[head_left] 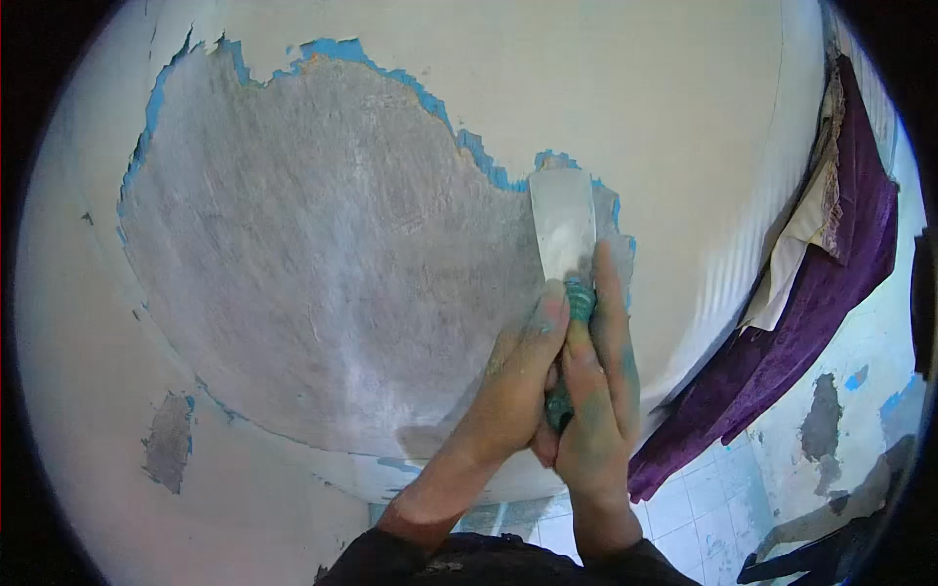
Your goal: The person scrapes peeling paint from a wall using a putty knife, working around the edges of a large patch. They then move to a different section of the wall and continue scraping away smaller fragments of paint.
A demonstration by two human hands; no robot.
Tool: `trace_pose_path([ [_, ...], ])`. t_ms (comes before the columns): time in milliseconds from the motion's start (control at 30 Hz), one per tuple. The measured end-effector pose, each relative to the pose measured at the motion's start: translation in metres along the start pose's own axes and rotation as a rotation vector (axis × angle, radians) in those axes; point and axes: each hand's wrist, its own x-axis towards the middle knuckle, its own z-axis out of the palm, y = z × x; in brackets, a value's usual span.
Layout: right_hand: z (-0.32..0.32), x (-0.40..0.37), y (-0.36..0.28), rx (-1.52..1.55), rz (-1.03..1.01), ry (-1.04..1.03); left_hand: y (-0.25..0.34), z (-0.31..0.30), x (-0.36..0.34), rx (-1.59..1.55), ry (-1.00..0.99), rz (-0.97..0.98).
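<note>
While your left hand [513, 391] and right hand [598, 430] clamp together round the green handle [580, 299], the scraper [564, 220] sits right of centre, long axis pointing nearly straight up-frame, tip at the blue paint edge [557, 159], right hand's finger alongside the blade.

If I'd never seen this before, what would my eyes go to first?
Probably the big grey patch left of the middle, with a jagged blue edge along its top. Next, the left hand and right hand, low in the middle, holding a scraper with its blade pointing up. The purple cloth on the right stands out too.
</note>
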Motion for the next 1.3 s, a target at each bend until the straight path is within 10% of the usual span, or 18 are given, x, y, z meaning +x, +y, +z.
trace_pose_path([
  [1300,0.005,-0.002,-0.022,0.191,0.075,0.007,0.023,0.014,-0.001,-0.025,0.04,-0.022],
])
